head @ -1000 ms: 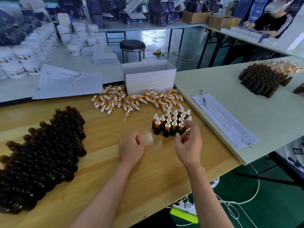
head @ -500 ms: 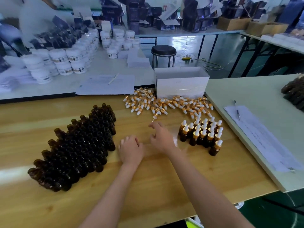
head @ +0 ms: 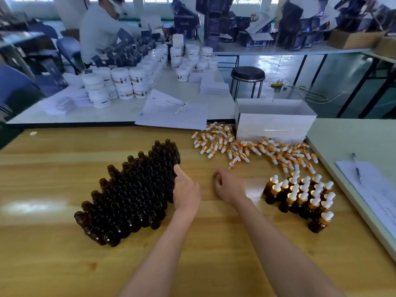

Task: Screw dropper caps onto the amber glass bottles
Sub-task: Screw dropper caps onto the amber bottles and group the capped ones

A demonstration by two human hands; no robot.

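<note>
— On the wooden surface (head: pixel 64 264), left of centre: what stock is there?
— Open bottles (head: pixel 132 194), upright, packed side by side in one slanted block. The glass is dark amber, almost black in the middle. The necks are short and the mouths are bare.

— Finished ones?
— Capped bottles (head: pixel 300 198) stand upright in a smaller cluster at the right, near the surface's edge. They are the same amber glass, each with a gold collar and a white rubber bulb. The nearest one stands slightly apart from the rest.

— Loose caps?
— Dropper caps (head: pixel 246 146) lie on their sides, scattered along the far edge in front of and to the left of a white box (head: pixel 274 123). They have gold collars and white bulbs, and a thin tube shows on a few.

— Left grip (head: pixel 186 194)?
— Released. One straight finger points away, and the hand's edge touches the right side of the open block. It grasps nothing visible.

— Right grip (head: pixel 230 186)?
— It is low over the wood between the two bottle groups, just short of the nearest loose cap. The fingers are curled under and blurred, so I cannot tell whether they enclose anything.

— Other entries?
— A paper sheet (head: pixel 375 189) with a pen (head: pixel 356 168) lies on the pale surface (head: pixel 342 133) at the right.
</note>
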